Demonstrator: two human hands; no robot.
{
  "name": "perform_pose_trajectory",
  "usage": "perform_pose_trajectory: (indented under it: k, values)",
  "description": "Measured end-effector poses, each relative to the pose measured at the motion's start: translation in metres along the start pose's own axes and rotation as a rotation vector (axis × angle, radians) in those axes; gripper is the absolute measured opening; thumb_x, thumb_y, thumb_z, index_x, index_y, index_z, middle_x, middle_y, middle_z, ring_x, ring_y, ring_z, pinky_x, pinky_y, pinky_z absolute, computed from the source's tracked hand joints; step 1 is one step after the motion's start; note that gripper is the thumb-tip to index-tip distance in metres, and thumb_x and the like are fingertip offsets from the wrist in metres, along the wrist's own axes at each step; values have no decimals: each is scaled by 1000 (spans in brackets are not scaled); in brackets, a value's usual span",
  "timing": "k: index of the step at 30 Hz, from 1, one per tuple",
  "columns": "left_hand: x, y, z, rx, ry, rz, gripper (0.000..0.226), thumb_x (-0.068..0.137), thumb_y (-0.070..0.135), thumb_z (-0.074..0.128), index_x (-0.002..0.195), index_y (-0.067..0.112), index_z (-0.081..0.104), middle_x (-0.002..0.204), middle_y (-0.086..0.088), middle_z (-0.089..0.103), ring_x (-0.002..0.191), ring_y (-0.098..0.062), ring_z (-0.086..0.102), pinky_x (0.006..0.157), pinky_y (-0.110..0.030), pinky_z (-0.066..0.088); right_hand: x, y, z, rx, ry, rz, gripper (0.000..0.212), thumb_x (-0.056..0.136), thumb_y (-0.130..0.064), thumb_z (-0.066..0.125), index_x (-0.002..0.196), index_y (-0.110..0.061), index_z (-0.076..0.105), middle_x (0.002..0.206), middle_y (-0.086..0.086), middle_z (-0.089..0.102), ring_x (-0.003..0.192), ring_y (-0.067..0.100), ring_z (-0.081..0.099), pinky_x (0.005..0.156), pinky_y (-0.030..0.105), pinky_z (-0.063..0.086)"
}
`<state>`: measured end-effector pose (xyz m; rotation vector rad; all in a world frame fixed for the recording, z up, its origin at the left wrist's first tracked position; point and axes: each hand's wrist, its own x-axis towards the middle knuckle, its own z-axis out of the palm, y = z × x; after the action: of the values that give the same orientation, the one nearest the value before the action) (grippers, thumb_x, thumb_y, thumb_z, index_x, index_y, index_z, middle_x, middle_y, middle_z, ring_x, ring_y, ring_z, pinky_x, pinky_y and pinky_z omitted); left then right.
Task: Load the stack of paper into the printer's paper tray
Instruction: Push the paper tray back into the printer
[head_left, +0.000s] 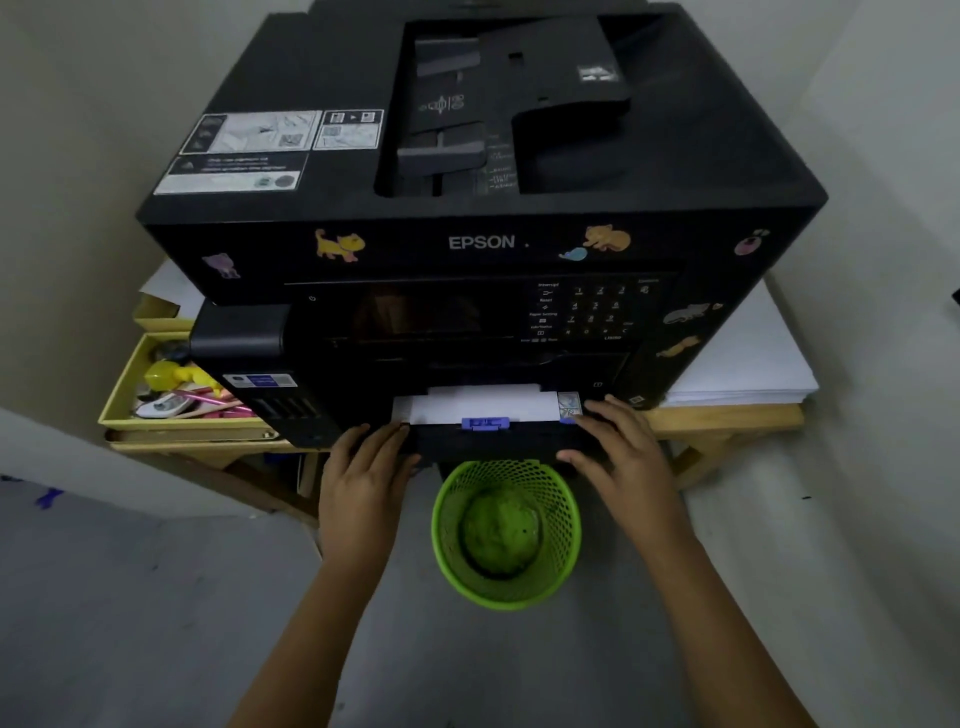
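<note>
paper (478, 402) in tray (498, 441), 6 o'clock of printer (467, 218) | tray not shut | left hand (363, 467) & right hand (618, 447) grip tray front | left: push in

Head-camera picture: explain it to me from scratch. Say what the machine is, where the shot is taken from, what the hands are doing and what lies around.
The one picture comes from a camera worn on a person's head, looking forward and down. The black box is an Epson printer on a wooden table. Its paper tray sticks out at the front with white paper lying in it. The left hand and right hand grip the tray's front corners. A green mesh bin stands on the floor below. A yellow box of odds and ends sits left, and another paper stack right.
</note>
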<state>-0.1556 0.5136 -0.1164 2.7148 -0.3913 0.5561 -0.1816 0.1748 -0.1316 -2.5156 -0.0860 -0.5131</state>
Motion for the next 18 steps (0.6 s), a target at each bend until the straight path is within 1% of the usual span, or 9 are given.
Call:
perform_pose_trajectory:
  k: [2,6,8,10,12,15,17,18]
  values:
    - [4,4,0,-7,44,-8,37,100,24,70,132,6,71,134,-8,72,124,-37,59,107,-46,49,5,-3,-4,-35,27,47,59,91,-51,79,135,-11,73,144,10,57,133,32,57,107,52,54]
    - [17,9,-2,3,69,-34,35,98,19,75,131,7,70,128,-11,71,117,-37,59,100,-45,50,14,-7,-4,-121,112,82,69,85,-52,86,138,-11,68,143,14,47,127,33,55,98,54,59]
    - [24,9,0,23,78,-46,36,98,20,75,131,9,70,126,-12,69,114,-39,59,96,-48,50,18,-11,-2,-159,159,75,72,86,-52,87,141,-12,65,147,15,43,127,36,54,97,55,59]
    - [30,10,2,57,98,-69,38,97,22,76,134,12,68,127,-15,64,113,-43,59,94,-51,49,20,-12,1,-235,214,22,76,88,-54,85,148,-16,58,153,15,41,126,40,56,101,57,56]
    - [34,12,2,69,144,-98,46,95,24,78,139,16,65,136,-19,57,119,-45,56,98,-53,49,22,-12,1,-309,224,-56,82,92,-56,82,156,-20,47,163,13,39,129,43,57,107,56,51]
    - [37,15,-3,79,182,-69,62,98,27,76,155,21,52,161,-22,39,135,-46,49,108,-55,44,25,-12,-2,-344,162,-91,92,93,-57,79,166,-20,37,172,8,37,135,41,56,114,54,46]
    - [40,16,-7,116,172,-20,70,99,28,74,161,21,42,170,-19,27,139,-45,47,107,-54,43,30,-13,-7,-352,114,-73,96,92,-59,78,169,-21,34,172,5,37,133,39,53,113,53,46]
    - [42,16,-9,125,163,-9,73,98,28,75,162,21,40,172,-18,25,141,-44,47,106,-54,44,32,-14,-11,-353,89,-63,97,92,-59,78,169,-22,33,172,3,37,132,38,52,112,54,47]
